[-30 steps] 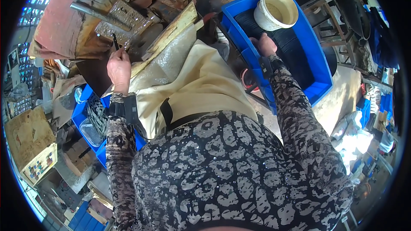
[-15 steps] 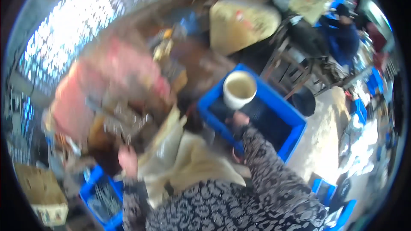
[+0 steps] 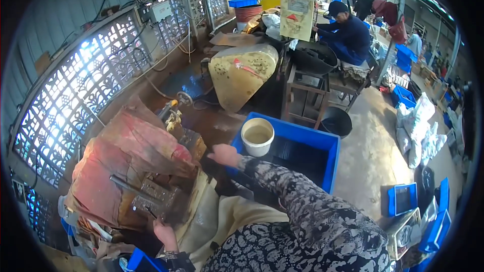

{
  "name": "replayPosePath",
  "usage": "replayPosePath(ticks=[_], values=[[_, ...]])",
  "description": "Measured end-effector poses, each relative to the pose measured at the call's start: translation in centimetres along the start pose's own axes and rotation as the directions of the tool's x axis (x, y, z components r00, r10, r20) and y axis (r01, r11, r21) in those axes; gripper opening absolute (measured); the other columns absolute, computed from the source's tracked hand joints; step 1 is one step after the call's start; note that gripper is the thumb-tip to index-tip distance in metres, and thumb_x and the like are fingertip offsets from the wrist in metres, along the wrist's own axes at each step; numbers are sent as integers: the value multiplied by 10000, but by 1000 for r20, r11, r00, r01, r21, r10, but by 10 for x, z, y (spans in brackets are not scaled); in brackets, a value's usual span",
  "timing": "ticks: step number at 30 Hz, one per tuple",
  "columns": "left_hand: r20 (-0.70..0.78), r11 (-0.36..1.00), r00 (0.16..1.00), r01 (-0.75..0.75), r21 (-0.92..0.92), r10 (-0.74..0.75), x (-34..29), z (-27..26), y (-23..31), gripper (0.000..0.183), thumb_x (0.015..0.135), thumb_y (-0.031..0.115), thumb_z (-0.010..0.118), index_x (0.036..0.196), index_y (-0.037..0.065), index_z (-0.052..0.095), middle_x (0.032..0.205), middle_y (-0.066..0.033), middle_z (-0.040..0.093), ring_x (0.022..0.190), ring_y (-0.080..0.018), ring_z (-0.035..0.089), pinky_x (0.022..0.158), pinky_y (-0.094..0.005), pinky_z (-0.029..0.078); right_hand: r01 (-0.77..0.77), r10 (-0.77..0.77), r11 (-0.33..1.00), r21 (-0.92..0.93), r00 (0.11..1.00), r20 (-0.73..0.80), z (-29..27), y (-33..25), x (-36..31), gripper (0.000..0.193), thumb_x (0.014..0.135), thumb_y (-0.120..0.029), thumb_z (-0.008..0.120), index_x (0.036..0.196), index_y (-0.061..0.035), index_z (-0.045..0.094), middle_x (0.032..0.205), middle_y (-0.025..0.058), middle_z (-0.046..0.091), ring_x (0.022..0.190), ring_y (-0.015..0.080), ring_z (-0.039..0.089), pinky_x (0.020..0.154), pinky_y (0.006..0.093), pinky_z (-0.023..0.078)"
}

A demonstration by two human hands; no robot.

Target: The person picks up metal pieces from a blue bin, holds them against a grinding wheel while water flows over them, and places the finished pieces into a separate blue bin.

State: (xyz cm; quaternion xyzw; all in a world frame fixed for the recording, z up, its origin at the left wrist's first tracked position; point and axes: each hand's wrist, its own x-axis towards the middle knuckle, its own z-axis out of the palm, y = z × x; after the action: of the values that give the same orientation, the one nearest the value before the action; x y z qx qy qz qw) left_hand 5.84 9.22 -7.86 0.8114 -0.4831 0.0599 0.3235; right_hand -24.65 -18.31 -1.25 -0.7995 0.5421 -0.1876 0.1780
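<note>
Head view. The person stands at a grimy press-like machine [image 3: 151, 191] draped with a reddish, stained cloth [image 3: 126, 161]. The left hand [image 3: 165, 232] is raised to the machine's front face, fingers drawn together around a thin dark tool or part [image 3: 151, 213]; whether it is truly gripped cannot be told at this size. The right hand [image 3: 225, 154] is stretched forward and to the right, fingers loosely spread and holding nothing, hovering at the near left corner of a blue plastic crate [image 3: 322, 143].

A cream bucket [image 3: 257, 137] stands upright in that corner of the crate, just beyond and slightly right of the right hand, which is by far the nearer hand to it; the left hand is well apart, down at the machine. The bucket holds a pale, murky filling close to its brim. The rest of the crate is dark inside; its contents are not legible.

Beyond the crate stand a yellowish perforated cover [image 3: 242, 73], a wooden stool [image 3: 305, 95] and a black basin [image 3: 336, 121] on the floor. A second person in dark blue [image 3: 345, 32] sits working at the far side. Smaller blue bins [image 3: 403, 199] lie on the concrete at right.
</note>
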Motion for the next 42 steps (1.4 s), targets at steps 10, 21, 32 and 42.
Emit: replayPosePath(ticks=[10,21,32,42], values=[[-93,999,994,51,10,-50,-13,-40,-61,467,689,-87,459,1111,-22,647,974,-219,628,936,-392,598,826,-411,472,498,-503,853,157,865,-9,-1,-259,26,515,859,-471,605,1059,3,575,924,200,670,916,368,650,762,475,501],[-45,959,982,190,208,-185,-22,-56,-8,242,806,61,522,1009,78,654,997,-158,649,891,-349,639,749,-430,526,596,-611,791,137,783,118,59,-381,6,564,843,-511,543,1105,-13,581,1039,189,659,984,349,645,841,453,502],[-143,964,969,222,148,-201,-16,-48,-30,49,762,84,561,772,69,606,849,-137,610,791,-363,616,692,-456,507,632,-636,772,-69,768,-73,96,-399,8,400,863,-404,619,954,-14,636,849,211,671,819,386,655,708,478,516],[-92,949,970,239,207,-225,-19,-43,-28,110,772,102,553,829,84,645,901,-118,641,865,-328,634,737,-419,528,596,-595,801,-47,788,-160,65,-366,18,378,879,-397,586,1009,-43,568,869,189,675,869,383,651,742,502,499]])
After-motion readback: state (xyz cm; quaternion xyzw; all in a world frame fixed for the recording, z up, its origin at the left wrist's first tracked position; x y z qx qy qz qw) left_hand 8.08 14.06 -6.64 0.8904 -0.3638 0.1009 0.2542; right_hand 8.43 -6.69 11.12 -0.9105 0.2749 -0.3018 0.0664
